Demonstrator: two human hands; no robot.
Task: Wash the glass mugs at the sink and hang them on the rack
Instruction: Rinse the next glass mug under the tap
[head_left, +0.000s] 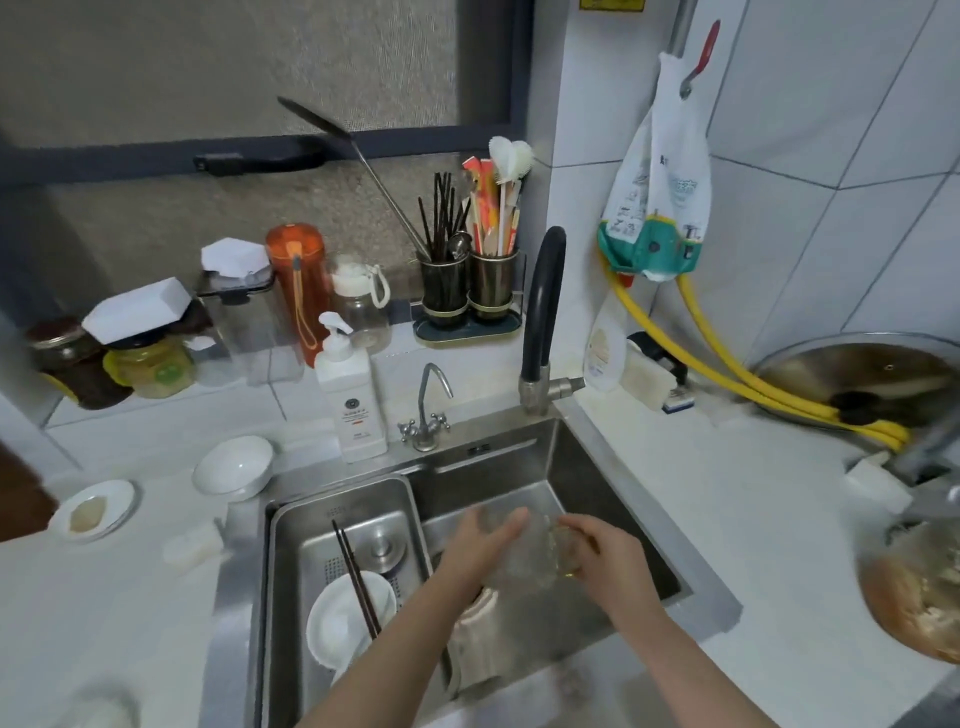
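A: Where's the mug?
B: Glass mug (540, 553) is over the right basin of the sink (613, 467), between your two hands, blurry but clearly clear glass.

A: Your hands, what are they doing?
B: Your left hand (480, 545) wraps the mug from 9 o'clock, fingers laid over its side. Your right hand (605, 553) holds it from 3 o'clock, fingers curled at the rim end. Both grip the same mug.

A: Anything under it?
B: A beige cloth (475, 644) hangs over the divider at 7 o'clock of the mug, below your left forearm.

A: Left basin?
B: A metal insert tray (311, 525) with a white bowl (348, 618) and dark chopsticks (356, 577) lying across it.

A: Taps?
B: Black faucet (543, 312) at 12 o'clock of the mug, small chrome tap (428, 410) at 11, and a white soap pump bottle (350, 400) just left of that.

A: Counter?
B: White bowl on the counter (234, 467) at 10 o'clock, small saucer (93, 509) further left. Rack: can't tell which thing it is.
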